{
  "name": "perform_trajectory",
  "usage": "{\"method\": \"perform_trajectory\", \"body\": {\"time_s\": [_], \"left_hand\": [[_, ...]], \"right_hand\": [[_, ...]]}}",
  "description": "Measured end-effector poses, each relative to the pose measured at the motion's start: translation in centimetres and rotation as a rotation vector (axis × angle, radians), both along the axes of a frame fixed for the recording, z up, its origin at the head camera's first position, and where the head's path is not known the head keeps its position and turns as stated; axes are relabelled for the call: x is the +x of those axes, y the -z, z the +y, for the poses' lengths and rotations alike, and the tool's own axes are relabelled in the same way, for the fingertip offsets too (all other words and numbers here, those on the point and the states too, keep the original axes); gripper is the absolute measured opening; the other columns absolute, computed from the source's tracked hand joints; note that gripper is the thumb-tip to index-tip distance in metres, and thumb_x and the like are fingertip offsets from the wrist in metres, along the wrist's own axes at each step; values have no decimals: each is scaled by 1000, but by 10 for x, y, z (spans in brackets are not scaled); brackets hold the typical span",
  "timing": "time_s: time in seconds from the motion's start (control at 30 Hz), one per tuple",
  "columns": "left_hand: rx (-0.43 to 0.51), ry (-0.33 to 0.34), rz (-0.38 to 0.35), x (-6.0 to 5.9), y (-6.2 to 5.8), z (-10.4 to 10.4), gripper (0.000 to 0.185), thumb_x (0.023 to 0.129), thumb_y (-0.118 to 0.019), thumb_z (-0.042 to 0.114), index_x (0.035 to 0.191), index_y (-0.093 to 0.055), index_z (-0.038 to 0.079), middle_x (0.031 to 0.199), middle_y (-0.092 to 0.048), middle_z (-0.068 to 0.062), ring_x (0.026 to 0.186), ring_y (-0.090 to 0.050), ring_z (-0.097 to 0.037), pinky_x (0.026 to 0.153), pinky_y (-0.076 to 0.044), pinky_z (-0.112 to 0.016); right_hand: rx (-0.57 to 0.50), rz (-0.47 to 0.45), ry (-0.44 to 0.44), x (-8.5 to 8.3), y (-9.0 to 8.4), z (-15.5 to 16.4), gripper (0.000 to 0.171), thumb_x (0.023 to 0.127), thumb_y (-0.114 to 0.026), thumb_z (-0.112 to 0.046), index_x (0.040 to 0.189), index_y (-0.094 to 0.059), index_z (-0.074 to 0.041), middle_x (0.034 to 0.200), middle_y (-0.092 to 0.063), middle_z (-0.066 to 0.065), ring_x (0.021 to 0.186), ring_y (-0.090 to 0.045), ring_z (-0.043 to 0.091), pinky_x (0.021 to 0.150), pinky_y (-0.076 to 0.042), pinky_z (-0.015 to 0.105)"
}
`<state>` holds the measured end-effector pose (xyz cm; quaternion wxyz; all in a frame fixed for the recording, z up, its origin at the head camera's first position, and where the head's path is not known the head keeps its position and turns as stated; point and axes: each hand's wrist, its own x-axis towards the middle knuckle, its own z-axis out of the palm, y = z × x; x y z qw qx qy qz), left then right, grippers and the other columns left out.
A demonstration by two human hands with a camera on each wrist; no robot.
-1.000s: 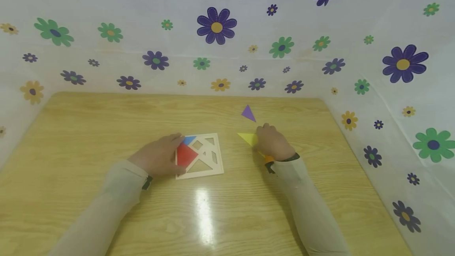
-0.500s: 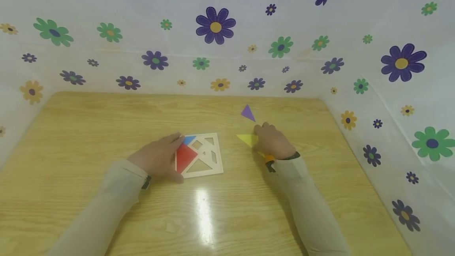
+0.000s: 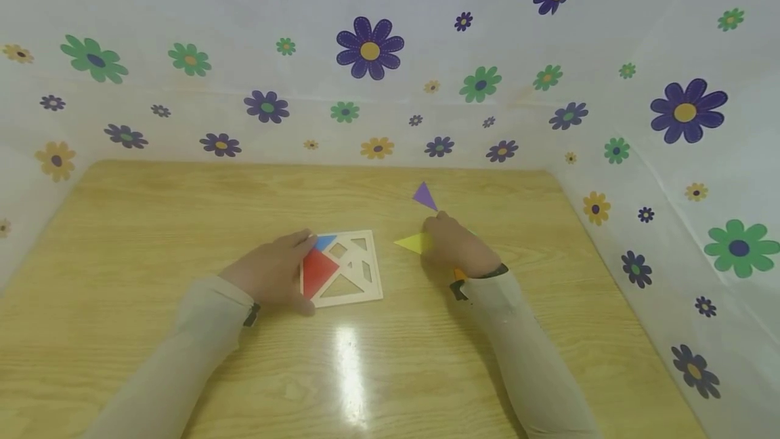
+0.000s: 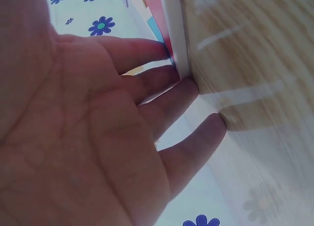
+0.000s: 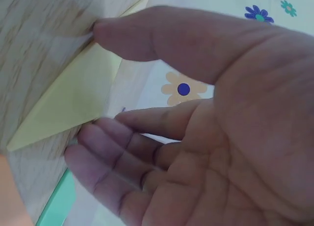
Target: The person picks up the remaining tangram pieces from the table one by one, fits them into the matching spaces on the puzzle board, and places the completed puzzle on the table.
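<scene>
A white tangram frame (image 3: 376, 266) lies on the table, with a red piece (image 3: 318, 273) and a blue piece (image 3: 326, 241) in its left part. My left hand (image 3: 271, 269) rests at the frame's left side; the left wrist view has its fairly straight fingers touching the frame's edge. A yellow triangle (image 5: 73, 93) is pinched between the thumb and fingers of my right hand (image 3: 460, 246), low over or on the table. Part of it is covered in the head view. Beyond the right fingertips lies a purple triangle (image 3: 424, 196).
An orange piece (image 3: 460, 274) shows beneath my right wrist, and a green piece (image 5: 59, 199) appears below the fingers in the right wrist view. The wood-patterned table (image 3: 213, 208) meets a flower-print sheet (image 3: 219, 32) at the back and sides.
My right hand has shifted a little left with the yellow triangle, whose tip is closer to the frame. The left thumb has slid off the frame's near-left corner.
</scene>
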<state>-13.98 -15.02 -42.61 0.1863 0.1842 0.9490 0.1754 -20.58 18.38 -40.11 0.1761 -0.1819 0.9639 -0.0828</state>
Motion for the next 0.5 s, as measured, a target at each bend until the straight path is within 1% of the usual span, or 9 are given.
{"method": "perform_trajectory", "body": {"time_s": [0.17, 0.3, 0.5], "left_hand": [[8, -5, -14, 2, -4, 0, 123, 69, -93, 49, 163, -28, 5, 170, -25, -15, 153, -30, -40, 122, -31, -53], [7, -6, -13, 2, -5, 1, 123, 69, -93, 49, 163, -27, 4, 170, -25, -15, 153, -29, -40, 122, -31, -53], [-5, -9, -12, 1, -1, 0, 125, 69, -92, 51, 164, -26, 6, 171, -24, -13, 155, -28, -38, 123, -31, -52]], "right_hand": [[34, 9, -2, 0, 1, -1, 29, 87, -64, -9, 112, -64, 6, 100, -48, 15, 86, -48, 27, 74, -46, 36], [42, 16, -1, -1, 2, -1, 29, 88, -64, -8, 113, -63, 7, 100, -49, 15, 86, -48, 27, 75, -47, 37], [49, 33, -11, -1, -2, -3, 26, 87, -62, -7, 109, -63, 8, 98, -50, 16, 84, -48, 27, 75, -47, 38]]}}
